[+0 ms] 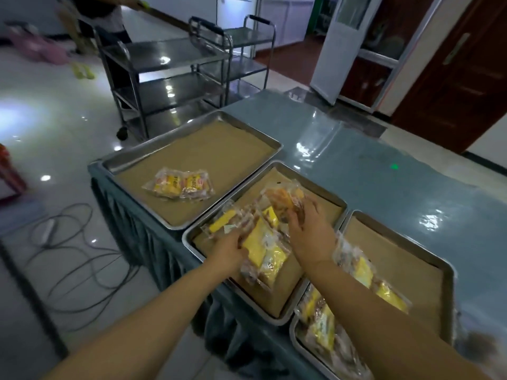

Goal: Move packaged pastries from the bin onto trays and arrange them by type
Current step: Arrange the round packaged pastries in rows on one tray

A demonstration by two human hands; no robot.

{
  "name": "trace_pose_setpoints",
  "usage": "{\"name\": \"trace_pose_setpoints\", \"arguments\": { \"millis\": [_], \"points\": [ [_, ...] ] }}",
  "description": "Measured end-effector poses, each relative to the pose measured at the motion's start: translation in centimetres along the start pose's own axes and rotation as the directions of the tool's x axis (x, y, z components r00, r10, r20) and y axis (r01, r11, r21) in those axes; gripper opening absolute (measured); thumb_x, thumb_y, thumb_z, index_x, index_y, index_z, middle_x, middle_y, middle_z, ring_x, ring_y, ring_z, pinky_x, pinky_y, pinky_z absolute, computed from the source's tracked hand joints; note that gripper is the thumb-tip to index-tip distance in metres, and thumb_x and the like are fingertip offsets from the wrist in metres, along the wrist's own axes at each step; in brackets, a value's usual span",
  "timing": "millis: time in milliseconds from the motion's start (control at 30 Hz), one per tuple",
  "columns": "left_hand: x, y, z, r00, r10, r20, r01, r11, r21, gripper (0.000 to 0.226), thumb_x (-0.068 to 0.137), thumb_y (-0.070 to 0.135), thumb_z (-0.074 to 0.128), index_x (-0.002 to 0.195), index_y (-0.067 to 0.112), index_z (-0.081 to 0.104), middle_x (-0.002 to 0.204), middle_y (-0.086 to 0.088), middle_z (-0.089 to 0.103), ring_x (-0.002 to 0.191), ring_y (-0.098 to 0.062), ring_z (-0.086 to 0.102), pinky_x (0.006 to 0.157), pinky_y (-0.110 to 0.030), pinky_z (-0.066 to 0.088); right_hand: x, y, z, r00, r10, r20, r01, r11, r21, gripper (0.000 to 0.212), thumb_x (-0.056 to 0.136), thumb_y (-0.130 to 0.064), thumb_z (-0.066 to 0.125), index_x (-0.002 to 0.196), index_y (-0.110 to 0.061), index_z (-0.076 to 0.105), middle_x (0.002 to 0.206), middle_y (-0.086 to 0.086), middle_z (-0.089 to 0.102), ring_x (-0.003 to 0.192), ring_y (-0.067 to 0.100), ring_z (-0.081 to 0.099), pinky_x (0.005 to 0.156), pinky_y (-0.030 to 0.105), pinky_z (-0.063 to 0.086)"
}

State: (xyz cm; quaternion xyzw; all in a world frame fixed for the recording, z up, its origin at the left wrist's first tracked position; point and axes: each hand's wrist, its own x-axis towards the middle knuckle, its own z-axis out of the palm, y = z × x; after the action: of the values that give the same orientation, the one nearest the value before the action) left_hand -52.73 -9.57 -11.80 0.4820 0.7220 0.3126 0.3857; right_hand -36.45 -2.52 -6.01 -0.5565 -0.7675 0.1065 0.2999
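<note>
Gripping orange packet point(285, 197) in right hand point(310, 231), far end of middle tray point(329, 209). Left hand point(227, 250) fingers hidden under yellow packets point(260, 242): grip unclear. Far tray point(208, 149) forward-left, nearer left hand.

Three trays sit in a row on the desk point(384, 187), running from far left to near right; the far tray point(153, 149) holds two packets point(178, 185) side by side; the middle tray point(315, 185) holds a pile of packets point(263, 250), with the left hand point(227, 252) at its near-left edge and the right hand point(310, 231) on its far side; the near tray point(447, 270) holds more packets point(323, 325); two carts point(170, 78) stand behind the desk; cables point(82, 256) lie on the floor to its left.
</note>
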Motion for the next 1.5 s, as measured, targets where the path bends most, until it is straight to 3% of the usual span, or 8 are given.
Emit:
{"name": "trace_pose_setpoints", "arguments": {
  "millis": [67,167,333,567,767,933,1200,1500],
  "points": [
    [0.7,-0.5,1.0,0.998,0.020,0.056,-0.015,0.997,-0.076,0.040,0.088,0.004,0.056,0.126,0.013,0.048,0.088,0.006,0.056,0.075,-0.005,0.053,0.056,-0.010,0.040,0.7,0.4,0.7,0.999,0.033,0.001,-0.033,0.999,-0.016,0.029,0.092,-0.037,0.049,0.114,-0.019,0.055,0.130,-0.002,0.050,0.101,0.024,0.058,0.072,0.032,0.044],
    [2.1,-1.0,2.0,0.998,0.054,0.019,-0.053,0.998,-0.038,0.047,0.083,0.007,0.063,0.126,0.020,0.049,0.108,0.002,0.062,0.093,-0.010,0.057,0.077,-0.023,0.050,1.9,0.9,1.9,0.998,0.064,0.017,-0.064,0.997,-0.032,0.028,0.092,-0.036,0.049,0.113,-0.019,0.056,0.129,-0.002,0.051,0.100,0.023,0.058,0.071,0.032,0.046],
    [4.8,-2.9,1.1,0.987,0.143,-0.073,-0.105,0.919,0.379,0.037,0.072,0.035,0.074,0.102,0.025,0.056,0.102,0.004,0.060,0.101,-0.016,0.050,0.081,-0.034,0.047,4.7,1.3,4.7,0.995,0.091,0.027,-0.089,0.994,-0.057,0.030,0.092,-0.035,0.050,0.116,-0.018,0.056,0.131,-0.001,0.050,0.103,0.023,0.057,0.075,0.035,0.048],
    [9.8,-3.0,-1.6,0.964,0.245,0.101,-0.265,0.873,0.409,0.057,0.066,0.059,0.065,0.109,0.025,0.049,0.107,0.006,0.047,0.102,-0.014,0.043,0.075,-0.026,0.035,9.2,1.2,9.7,0.988,0.134,0.079,-0.130,0.990,-0.055,0.035,0.092,-0.033,0.053,0.122,-0.016,0.054,0.131,0.001,0.051,0.105,0.025,0.056,0.074,0.033,0.046],
    [16.8,-2.7,-9.6,0.917,0.311,-0.250,-0.169,0.870,0.464,0.053,0.078,0.041,0.063,0.125,0.019,0.049,0.116,-0.003,0.048,0.112,-0.023,0.042,0.090,-0.035,0.036,14.2,-1.4,14.1,0.986,0.054,0.159,-0.053,0.999,-0.009,0.042,0.091,-0.035,0.054,0.131,-0.020,0.049,0.134,0.003,0.049,0.108,0.025,0.055,0.081,0.036,0.048],
    [20.7,-5.9,-15.1,0.908,0.285,-0.308,-0.041,0.791,0.611,0.054,0.079,0.035,0.065,0.129,0.020,0.049,0.125,-0.006,0.052,0.115,-0.024,0.043,0.095,-0.036,0.034,17.7,-5.2,18.1,0.968,-0.083,0.236,0.072,0.996,0.053,0.044,0.091,-0.036,0.055,0.132,-0.022,0.050,0.139,-0.001,0.044,0.117,0.021,0.051,0.086,0.037,0.049],
    [24.6,-10.2,-18.2,0.975,0.139,-0.173,0.001,0.776,0.631,0.080,0.079,0.050,0.062,0.141,0.015,0.027,0.146,-0.007,0.032,0.133,-0.027,0.029,0.111,-0.043,0.020,20.7,-9.3,26.2,0.936,0.062,0.347,-0.021,0.992,-0.122,0.042,0.095,-0.034,0.047,0.135,-0.022,0.044,0.148,0.003,0.035,0.126,0.027,0.042,0.094,0.038,0.043],
    [28.2,-12.9,-20.4,0.975,0.219,0.035,-0.186,0.718,0.671,0.071,0.091,0.060,0.024,0.147,0.029,-0.009,0.158,-0.006,0.003,0.144,-0.023,-0.003,0.110,-0.043,-0.011,19.4,-10.7,31.5,0.818,0.118,0.563,0.097,0.936,-0.338,0.074,0.090,-0.062,0.028,0.150,-0.022,0.008,0.157,0.016,-0.006,0.144,0.034,-0.009,0.115,0.050,0.002]
  ]
}}
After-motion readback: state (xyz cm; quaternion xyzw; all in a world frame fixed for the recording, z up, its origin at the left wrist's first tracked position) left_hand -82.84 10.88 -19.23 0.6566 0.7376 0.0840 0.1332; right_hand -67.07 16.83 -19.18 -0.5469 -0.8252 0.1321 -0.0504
